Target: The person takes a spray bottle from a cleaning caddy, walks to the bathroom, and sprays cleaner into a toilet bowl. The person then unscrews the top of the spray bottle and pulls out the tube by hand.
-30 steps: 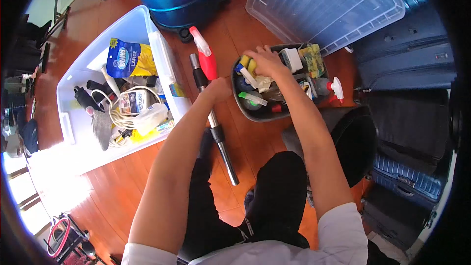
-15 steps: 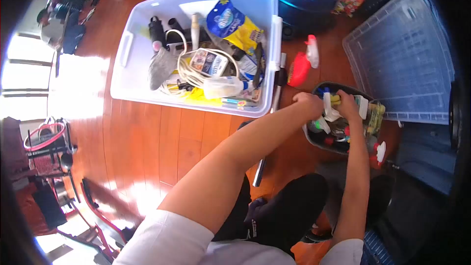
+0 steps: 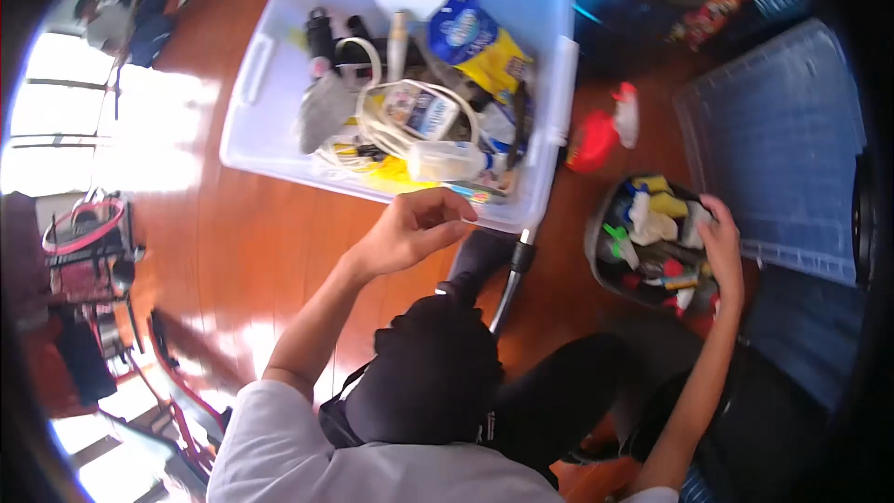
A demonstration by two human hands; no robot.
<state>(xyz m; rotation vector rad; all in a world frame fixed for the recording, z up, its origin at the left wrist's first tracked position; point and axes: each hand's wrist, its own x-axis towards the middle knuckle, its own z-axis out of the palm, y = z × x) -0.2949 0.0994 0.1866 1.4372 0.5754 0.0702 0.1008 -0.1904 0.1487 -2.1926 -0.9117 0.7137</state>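
Observation:
My left hand (image 3: 414,231) hovers at the front rim of the large clear plastic bin (image 3: 312,175), fingers curved, thumb apart, nothing visible in them. On the right, my right hand (image 3: 723,244) reaches over the edge of a small dark basket (image 3: 605,272), fingers apart beside a white item (image 3: 694,224). I cannot tell whether they touch it. A yellow item (image 3: 668,204), a white spray head (image 3: 649,224) and a green nozzle (image 3: 618,242) fill the basket. The bin holds a blue-yellow bag (image 3: 480,42), a white cord (image 3: 372,126), a clear bottle (image 3: 447,161) and a grey cloth (image 3: 323,114).
A red spray bottle (image 3: 593,140) lies between bin and basket. A clear lid (image 3: 773,149) leans at the right. Near my knees, a metal tube (image 3: 512,284) lies on the wooden floor (image 3: 233,251). Behind stands a shiny blue container (image 3: 605,5).
My left hand has left the basket and moved left to the bin's front rim. My right hand has shifted to the basket's right edge. The view has shifted, and my left knee is raised.

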